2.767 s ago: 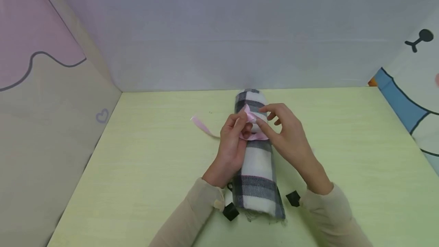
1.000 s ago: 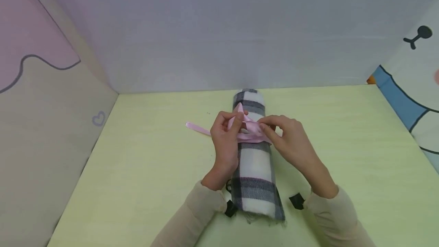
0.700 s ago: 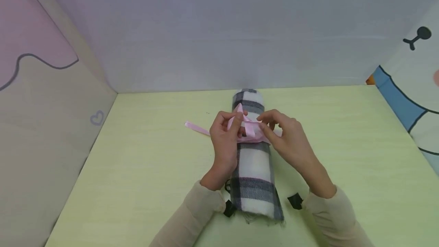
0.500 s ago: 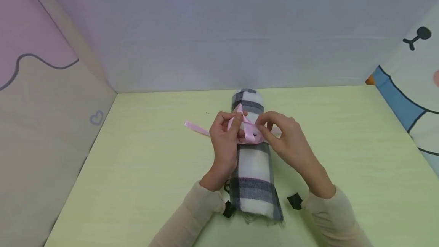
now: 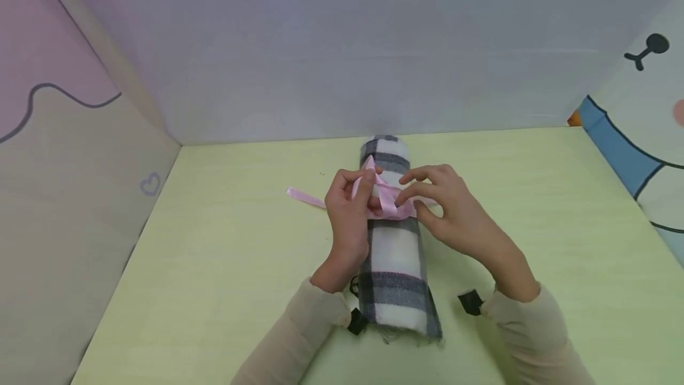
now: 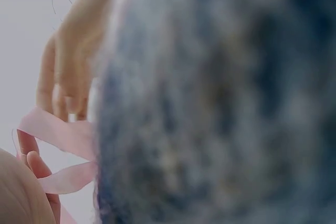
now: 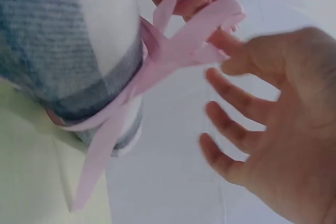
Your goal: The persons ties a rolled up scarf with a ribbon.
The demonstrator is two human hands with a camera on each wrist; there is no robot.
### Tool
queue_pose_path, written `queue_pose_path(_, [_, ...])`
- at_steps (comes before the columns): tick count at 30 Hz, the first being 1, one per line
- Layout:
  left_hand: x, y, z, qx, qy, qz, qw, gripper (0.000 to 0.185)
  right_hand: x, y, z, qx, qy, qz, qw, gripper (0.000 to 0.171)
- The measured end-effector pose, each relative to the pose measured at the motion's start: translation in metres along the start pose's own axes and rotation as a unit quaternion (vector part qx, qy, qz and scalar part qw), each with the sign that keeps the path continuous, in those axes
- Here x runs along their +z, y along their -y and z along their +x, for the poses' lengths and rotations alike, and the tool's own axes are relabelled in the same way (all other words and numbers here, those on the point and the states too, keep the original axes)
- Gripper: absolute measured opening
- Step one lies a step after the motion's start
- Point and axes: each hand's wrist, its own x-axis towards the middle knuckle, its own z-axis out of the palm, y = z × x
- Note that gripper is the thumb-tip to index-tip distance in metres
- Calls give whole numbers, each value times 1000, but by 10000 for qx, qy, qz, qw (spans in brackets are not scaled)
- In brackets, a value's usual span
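Note:
A rolled plaid scarf point(image 5: 395, 248), white and grey with a fringed near end, lies lengthwise on the table. Around its middle runs a pink ribbon point(image 5: 388, 201), crossed on top and standing up in loops. My left hand point(image 5: 346, 218) pinches one ribbon loop between thumb and index finger. At the ribbon's right side is my right hand point(image 5: 454, 207), its fingers spread and slightly bent, fingertips right at a loop. In the right wrist view a ribbon tail point(image 7: 97, 166) hangs down beside the roll. The left wrist view is mostly filled by blurred scarf cloth point(image 6: 215, 98).
Another ribbon end point(image 5: 304, 196) stretches left over the pale yellow-green table point(image 5: 240, 266). A greyish-lilac backdrop point(image 5: 342, 64) rises at the table's far edge, with printed panels at both sides. Small black blocks point(image 5: 471, 302) sit at both sleeve cuffs.
My right hand, earlier pinching the ribbon, has spread its fingers and shifted slightly right. The left hand keeps its pinch after moving slightly left. A ribbon loop now stands over the crossing.

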Motion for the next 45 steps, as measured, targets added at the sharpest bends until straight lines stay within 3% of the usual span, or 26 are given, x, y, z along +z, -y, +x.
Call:
queue_pose_path(3, [-3,0,0,-54,-109,-3,9999,13,0,-1,-1,68,636,-282,9976,25])
queue_pose_path(6, [-6,0,-1,-120,-213,-12,9997,11,4,-1,0,162,931,-467,9944,20])
queue_pose_path(10, [-7,0,0,-141,-198,-34,9997,12,10,-3,4,223,773,-698,9943,15])
queue_pose_path(15, [-5,2,2,-124,-223,-25,9997,14,14,-8,8,-44,334,-1032,9941,11])
queue_pose_path(18, [-4,3,2,-142,-246,77,9996,14,15,-8,8,-83,183,-593,9980,12])
queue_pose_path(22, [-3,4,2,-92,-144,59,9998,13,10,-5,4,308,224,619,9974,11])
queue_pose_path(28, [-3,3,3,-3,89,-206,9997,12,-3,-1,1,787,407,2006,9757,7])
queue_pose_path(34, [-5,2,6,-53,52,-261,9996,12,-16,-2,-1,1219,418,3351,9333,12])
queue_pose_path(37, [-6,1,7,-61,48,-244,9997,13,-20,-4,-1,1316,355,3710,9186,14])
queue_pose_path(45, [-8,-1,10,-95,-26,-277,9996,12,-24,-9,0,1039,388,4454,8885,13])
